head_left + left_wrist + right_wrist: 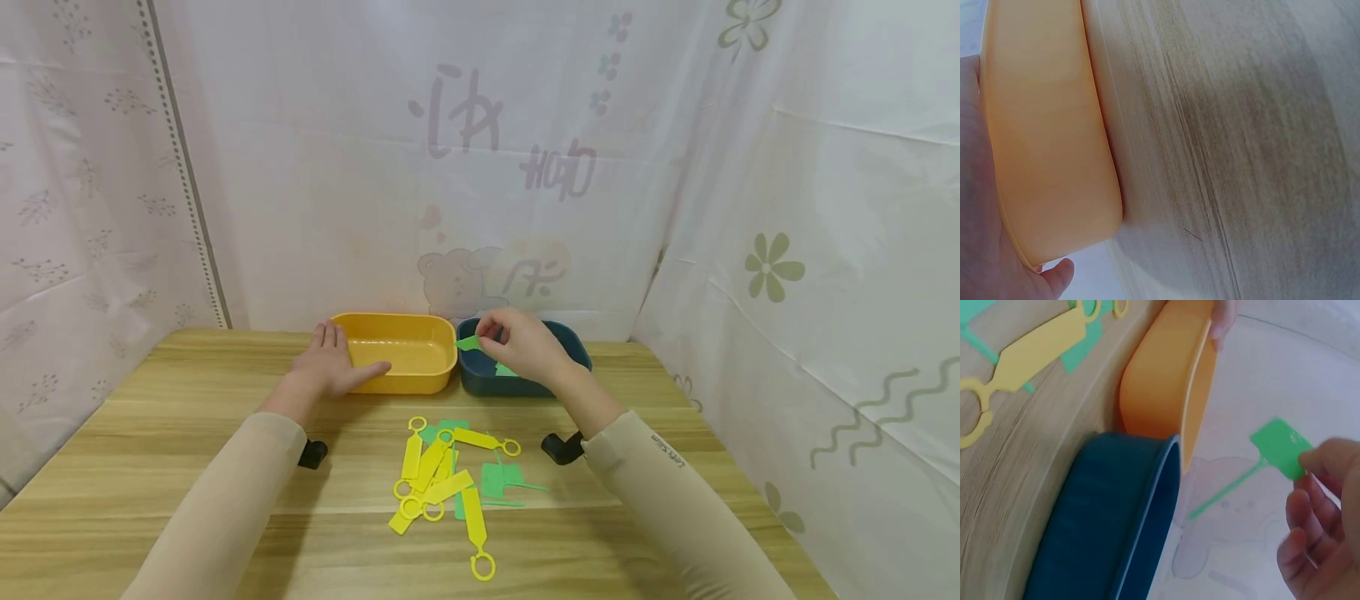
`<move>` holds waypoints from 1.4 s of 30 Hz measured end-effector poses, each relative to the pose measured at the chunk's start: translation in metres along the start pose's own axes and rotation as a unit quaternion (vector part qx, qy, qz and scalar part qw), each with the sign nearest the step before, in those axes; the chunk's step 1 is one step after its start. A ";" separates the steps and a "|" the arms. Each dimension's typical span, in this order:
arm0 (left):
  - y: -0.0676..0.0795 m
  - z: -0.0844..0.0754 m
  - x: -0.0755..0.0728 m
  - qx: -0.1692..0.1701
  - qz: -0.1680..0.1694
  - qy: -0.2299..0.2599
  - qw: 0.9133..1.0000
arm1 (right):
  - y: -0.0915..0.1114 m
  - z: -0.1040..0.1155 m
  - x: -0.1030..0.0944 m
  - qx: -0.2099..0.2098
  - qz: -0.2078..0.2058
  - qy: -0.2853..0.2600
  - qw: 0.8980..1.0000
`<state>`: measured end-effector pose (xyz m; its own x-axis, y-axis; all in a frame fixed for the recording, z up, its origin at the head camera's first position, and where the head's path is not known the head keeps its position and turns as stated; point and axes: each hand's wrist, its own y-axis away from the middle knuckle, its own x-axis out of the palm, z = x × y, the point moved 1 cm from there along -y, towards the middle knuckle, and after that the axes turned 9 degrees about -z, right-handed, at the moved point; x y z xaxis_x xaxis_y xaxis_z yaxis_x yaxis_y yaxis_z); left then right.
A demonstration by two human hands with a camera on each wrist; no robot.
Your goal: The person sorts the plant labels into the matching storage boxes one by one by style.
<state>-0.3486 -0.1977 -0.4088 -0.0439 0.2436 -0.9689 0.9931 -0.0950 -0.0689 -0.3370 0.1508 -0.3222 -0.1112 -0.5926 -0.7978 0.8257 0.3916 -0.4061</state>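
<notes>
Green tag (1284, 449) pinched above blue bin (487, 384).
My right hand (521, 343) grips it, thumb against finger; left hand (328, 365) rests, unclenched, on yellow bin (405, 384), left of blue bin.

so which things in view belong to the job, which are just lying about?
Likely the job: green tag in right hand, blue bin, yellow bin touched by left hand, yellow tags, other green tags.
Just there: wooden table, printed curtain, two black pieces, purpose unclear.
</notes>
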 end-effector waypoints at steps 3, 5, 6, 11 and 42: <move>-0.001 0.000 0.000 0.000 0.000 -0.001 1.000 | -0.001 -0.007 -0.001 0.009 -0.025 0.019 0.999; -0.001 0.001 0.001 -0.001 0.000 -0.001 1.000 | -0.001 -0.015 -0.001 0.017 -0.031 0.032 0.999; -0.002 0.001 0.001 -0.002 0.001 -0.002 1.000 | -0.002 -0.020 0.000 0.022 -0.032 0.036 0.999; -0.002 0.001 0.003 -0.002 0.006 -0.004 1.000 | -0.002 -0.045 0.003 0.064 -0.024 0.061 0.996; 0.001 0.000 -0.002 -0.003 0.001 0.000 1.000 | 0.029 -0.049 0.017 0.079 0.044 0.061 0.994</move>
<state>-0.3473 -0.1981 -0.4072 -0.0413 0.2435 -0.9690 0.9938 -0.0905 -0.0651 -0.3420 0.1864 -0.3692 -0.0932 -0.4685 -0.8785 0.9106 0.3167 -0.2655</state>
